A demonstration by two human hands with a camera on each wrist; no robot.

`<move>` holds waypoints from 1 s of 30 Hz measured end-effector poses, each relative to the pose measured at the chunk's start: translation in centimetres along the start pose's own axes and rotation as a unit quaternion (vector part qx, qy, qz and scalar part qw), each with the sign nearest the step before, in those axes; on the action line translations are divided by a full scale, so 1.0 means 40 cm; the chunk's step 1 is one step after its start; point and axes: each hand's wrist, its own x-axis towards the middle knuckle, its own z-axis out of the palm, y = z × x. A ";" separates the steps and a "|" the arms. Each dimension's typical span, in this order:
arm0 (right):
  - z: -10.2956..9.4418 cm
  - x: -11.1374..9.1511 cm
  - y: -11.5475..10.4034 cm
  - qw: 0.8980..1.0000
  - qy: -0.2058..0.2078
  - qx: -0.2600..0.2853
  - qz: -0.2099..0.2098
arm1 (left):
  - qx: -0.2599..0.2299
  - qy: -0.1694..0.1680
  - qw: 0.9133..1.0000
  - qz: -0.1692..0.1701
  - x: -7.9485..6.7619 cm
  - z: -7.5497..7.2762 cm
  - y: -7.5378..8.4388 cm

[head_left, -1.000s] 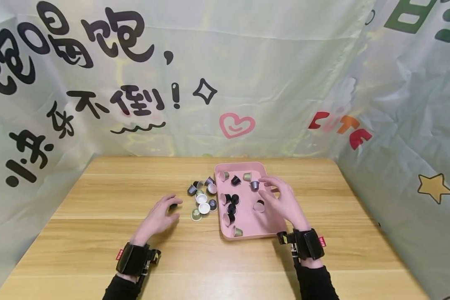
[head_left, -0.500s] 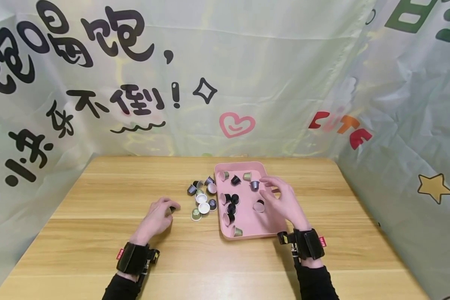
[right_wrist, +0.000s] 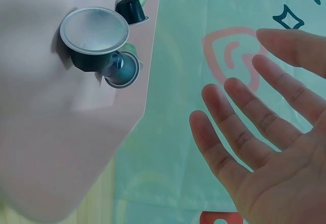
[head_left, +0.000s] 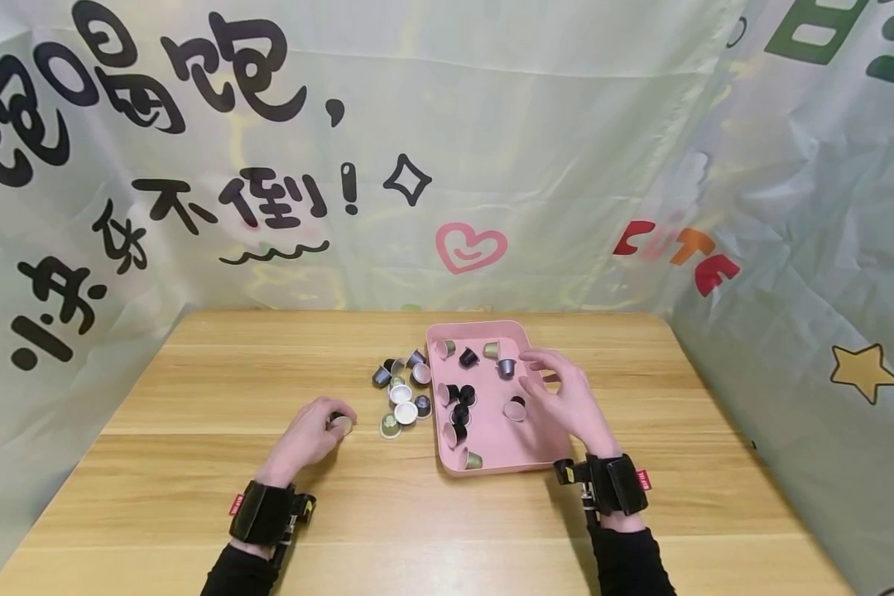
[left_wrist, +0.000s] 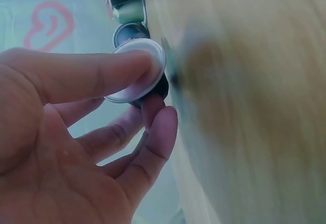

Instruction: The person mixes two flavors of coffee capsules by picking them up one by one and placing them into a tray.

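Note:
Low over the wooden table, my left hand [head_left: 307, 434] pinches a coffee capsule [left_wrist: 131, 92] between thumb and fingers. This capsule has a dark body and a pale silvery lid, with the thumb pressed across the lid in the left wrist view. To its right lies a loose cluster of several capsules, among them a white-lidded one [head_left: 406, 413] and a green one [head_left: 391, 425]. Over the right side of the pink tray [head_left: 495, 455], my right hand [head_left: 572, 407] hovers with spread fingers and holds nothing. A purple-grey capsule [head_left: 506, 369] in the tray is nearest its fingertips.
Several black and green capsules lie scattered in the tray, mostly along its left side. One black capsule [head_left: 516, 409] lies near the middle, lid toward me. A printed cloth [head_left: 551, 165] hangs behind the wooden table [head_left: 432, 530] and along its sides.
My left fingers have closed on the dark capsule and turned it, so its pale lid now shows. My right hand has stayed almost still over the tray.

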 end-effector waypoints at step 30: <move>-0.005 0.000 0.001 1.000 -0.002 0.017 0.018 | -0.190 -0.028 0.981 -0.010 0.009 0.022 0.095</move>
